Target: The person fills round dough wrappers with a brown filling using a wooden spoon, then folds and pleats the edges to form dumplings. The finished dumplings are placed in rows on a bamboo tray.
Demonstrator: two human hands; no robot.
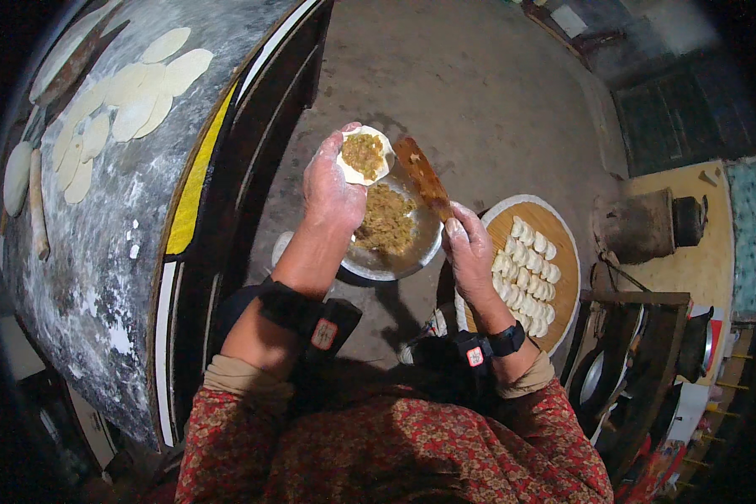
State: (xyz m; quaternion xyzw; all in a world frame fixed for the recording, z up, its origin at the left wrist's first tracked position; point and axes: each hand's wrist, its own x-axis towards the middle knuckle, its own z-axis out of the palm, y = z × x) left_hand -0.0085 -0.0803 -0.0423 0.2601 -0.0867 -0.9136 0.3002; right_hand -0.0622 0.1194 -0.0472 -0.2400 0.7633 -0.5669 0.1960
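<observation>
A round dough wrapper lies on my left hand, its rim pinched by the fingers. Chopped filling is heaped on its middle. My right hand grips the near end of a flat wooden spatula, with bits of filling stuck to the blade. Its far tip is just right of the wrapper. Below both hands is a metal bowl holding more filling; my left hand and the spatula cover parts of its rim. To the right, rows of folded dumplings sit on a round tray.
On the left, a floured table bears overlapping dough wrappers, a rolling pin and a lump of dough. A cylindrical stove and a dark wooden shelf with pans stand at the right. Concrete floor stretches ahead.
</observation>
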